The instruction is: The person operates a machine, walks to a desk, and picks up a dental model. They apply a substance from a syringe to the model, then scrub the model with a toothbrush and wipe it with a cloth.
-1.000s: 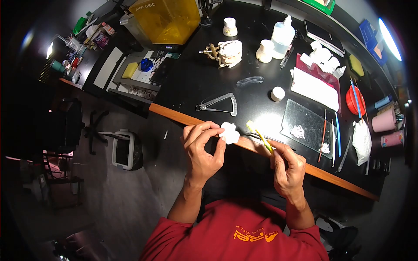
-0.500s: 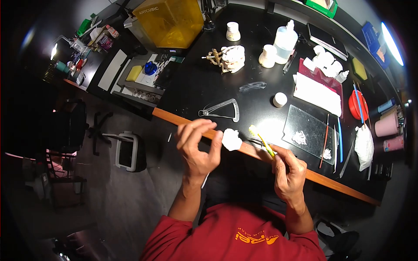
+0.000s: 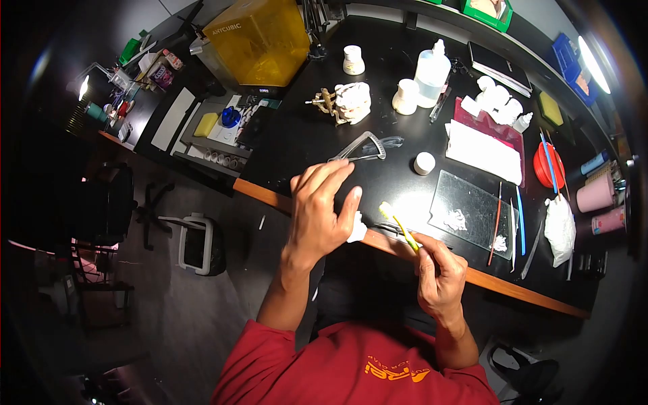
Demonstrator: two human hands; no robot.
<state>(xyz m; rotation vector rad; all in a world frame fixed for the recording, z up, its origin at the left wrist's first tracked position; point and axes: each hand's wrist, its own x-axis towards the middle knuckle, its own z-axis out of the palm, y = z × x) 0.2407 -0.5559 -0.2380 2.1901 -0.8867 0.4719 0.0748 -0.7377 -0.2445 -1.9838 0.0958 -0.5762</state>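
My left hand [image 3: 322, 214] reaches over the table's front edge, fingers apart, with its fingertips at the near end of a metal caliper [image 3: 368, 147]. Behind its thumb a white lump [image 3: 358, 229], partly covered, sits at the wooden edge. My right hand [image 3: 440, 275] pinches a thin yellow-green toothbrush [image 3: 403, 231] whose head points up and left over the table. Beneath the toothbrush lie dark thin tools [image 3: 388, 228], hard to make out.
A plaster model on a brass articulator [image 3: 351, 103] stands at the back. Around it are white jars [image 3: 406, 96] and a clear bottle [image 3: 432, 73]. Rightward lie a glass plate [image 3: 472, 212], a white cloth [image 3: 484, 152], thin tools and a red bowl [image 3: 548, 165].
My left hand has moved forward over the table, and the caliper has shifted right and away. The white lump is now partly behind the hand. My right hand still holds the toothbrush.
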